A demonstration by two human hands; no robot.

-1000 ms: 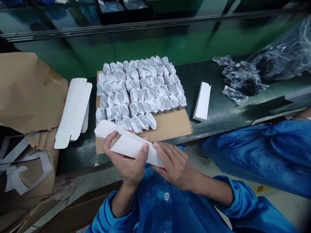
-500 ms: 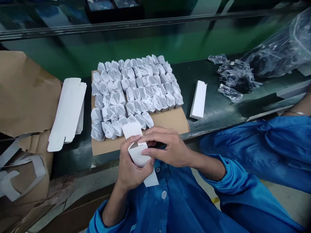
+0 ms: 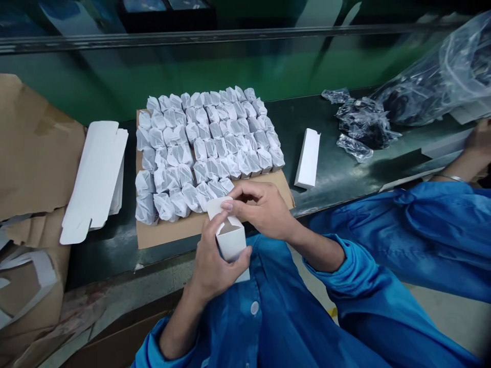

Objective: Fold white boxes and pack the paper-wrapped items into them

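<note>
My left hand is wrapped round a small white carton, held upright with its open end up. My right hand pinches the carton's top flap between thumb and fingers. Both hands hover just off the near edge of a brown cardboard sheet. On that sheet stand several rows of white paper-wrapped items.
A stack of flat white carton blanks lies left of the sheet. One assembled white carton lies to its right. Clear plastic bags with dark parts sit far right. Another person's blue sleeve and hand are at right. Torn cardboard fills the left.
The carton went from lying sideways across both hands to standing upright in my left hand. My right hand moved from its lower end up to its top flap.
</note>
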